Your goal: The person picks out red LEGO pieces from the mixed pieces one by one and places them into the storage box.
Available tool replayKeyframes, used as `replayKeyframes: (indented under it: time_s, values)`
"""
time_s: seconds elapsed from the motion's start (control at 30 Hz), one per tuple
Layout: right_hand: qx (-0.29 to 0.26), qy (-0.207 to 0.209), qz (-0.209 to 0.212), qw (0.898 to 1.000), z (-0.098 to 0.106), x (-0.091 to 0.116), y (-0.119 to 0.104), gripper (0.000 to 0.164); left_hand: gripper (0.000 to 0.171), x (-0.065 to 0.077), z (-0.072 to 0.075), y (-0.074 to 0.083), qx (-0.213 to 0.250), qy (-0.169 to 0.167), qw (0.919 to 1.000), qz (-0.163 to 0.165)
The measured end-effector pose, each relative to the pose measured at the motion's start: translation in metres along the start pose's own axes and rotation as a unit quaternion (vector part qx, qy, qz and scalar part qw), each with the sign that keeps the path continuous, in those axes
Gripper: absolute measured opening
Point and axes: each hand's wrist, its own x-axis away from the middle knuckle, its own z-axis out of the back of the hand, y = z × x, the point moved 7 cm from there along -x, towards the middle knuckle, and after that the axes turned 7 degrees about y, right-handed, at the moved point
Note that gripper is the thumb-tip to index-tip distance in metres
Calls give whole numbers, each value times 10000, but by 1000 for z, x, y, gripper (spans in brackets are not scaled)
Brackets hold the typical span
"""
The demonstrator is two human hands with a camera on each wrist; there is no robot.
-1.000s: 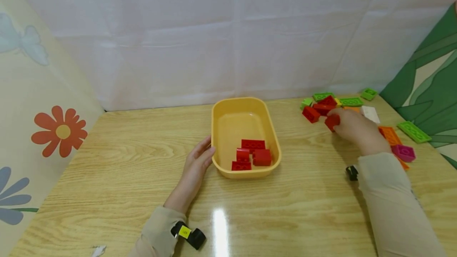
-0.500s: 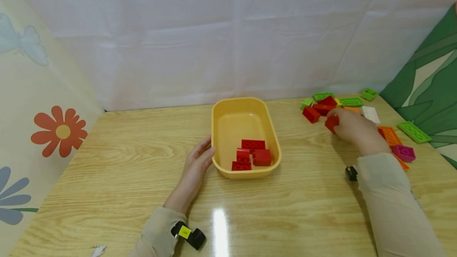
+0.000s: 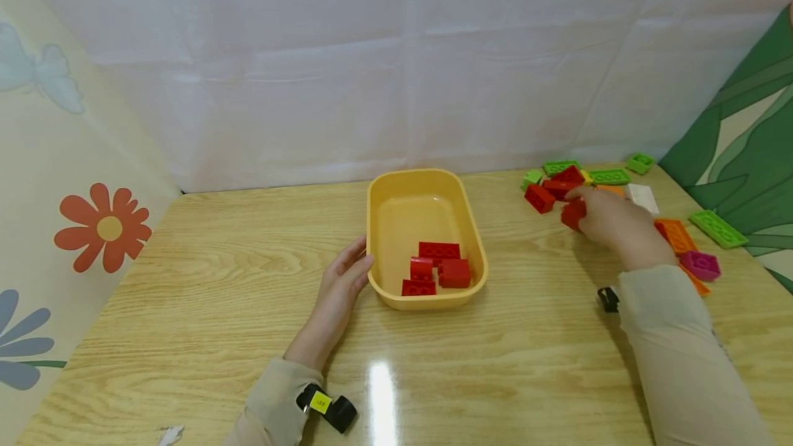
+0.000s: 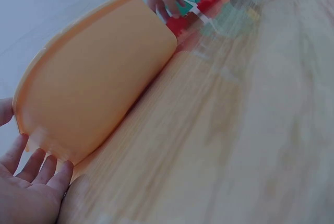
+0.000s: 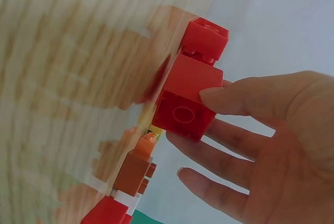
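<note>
My right hand (image 3: 610, 222) pinches a red toy brick (image 5: 190, 80) between thumb and fingers, close over the table at the right. The right wrist view shows the brick's hollow underside with a round tube inside. Another red brick (image 5: 206, 38) is just beyond it, studs towards the held one. My left hand (image 3: 341, 281) rests against the left outer side of a yellow plastic tub (image 3: 379, 222), its fingertips at the wall. Inside the tub's near end lie several red pieces, among them a block (image 3: 455, 273) and a rounded piece (image 3: 422, 268).
Red bricks (image 3: 540, 199), green plates (image 3: 719, 228), a white brick (image 3: 642, 198), an orange plate (image 3: 677, 236) and a magenta brick (image 3: 701, 266) lie at the table's right. A white cloth (image 3: 285, 74) hangs behind. A paper scrap (image 3: 171, 435) lies near the front left.
My right hand has shifted very slightly to the left with the red brick in its fingers. The left hand and the tub have not moved.
</note>
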Motion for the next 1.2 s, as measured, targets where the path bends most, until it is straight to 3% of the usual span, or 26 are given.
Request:
replayKeyframes:
  time_s: [0.33, 0.7, 1.2]
  values:
    - [-103, 314, 18, 9995, 7, 0, -11, 49, 50, 0, 0, 0, -4, 46, 10000, 50]
    - [-32, 918, 438, 9948, 17, 2, -34, 48, 50, 0, 1, 0, -1, 19, 10000, 19]
    - [220, 1361, 693, 9880, 29, 11, -66, 52, 50, 0, 1, -1, 30, 31, 10000, 41]
